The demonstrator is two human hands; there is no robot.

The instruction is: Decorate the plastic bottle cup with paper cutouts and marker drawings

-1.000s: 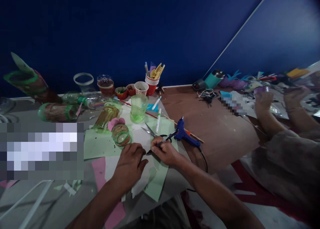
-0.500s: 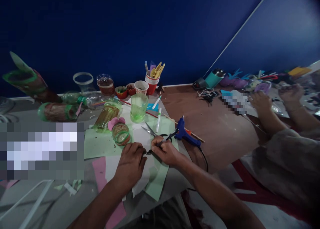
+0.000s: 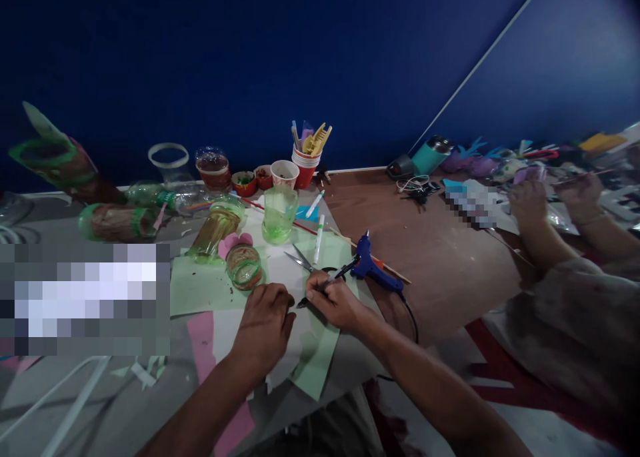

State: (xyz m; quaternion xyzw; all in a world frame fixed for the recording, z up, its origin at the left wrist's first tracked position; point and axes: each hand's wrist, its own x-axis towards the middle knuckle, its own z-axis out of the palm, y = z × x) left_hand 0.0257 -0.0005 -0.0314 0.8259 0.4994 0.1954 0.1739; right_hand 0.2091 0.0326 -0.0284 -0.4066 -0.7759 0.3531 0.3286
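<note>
Head view. Pen work in progress, lower centre of frame. R. hand (image 3: 336,300) pinches a dark pen (image 3: 347,268) btw. thumb & fingers, tip angled down just beside the fingertips of L. hand (image 3: 264,318). L. hand lies palm down, fingers loosely curled, thumb apart; whether anything is tucked beneath, can't tell. Under both: white paper (image 3: 284,369), uneven at lower edge, & pale green sheet (image 3: 320,367).

Status (judged): marking prob. under way, not finished, as pen is at the papers; any line is hidden or too faint, so amt. done vs. left can't be told. Scissors (image 3: 304,262) lie just above R. hand, blades parted, unheld; glue gun (image 3: 373,268), right of them, likewise. Left of centre: cut jar (image 3: 244,275) w/ pink petals (image 3: 235,242) at its rim, apparently a part-made piece; green cut bottle (image 3: 279,217), upper right of it, shows no petals.

Cf. 0.5 s earlier: whole scene sits slightly farther right in frame, prob. small head turn; L. & R. hands, pen & papers approx. unchanged. Far right: co-worker's hands (image 3: 529,204) shifted a little; purple item (image 3: 533,174) by them shows less of its ring shape.
</note>
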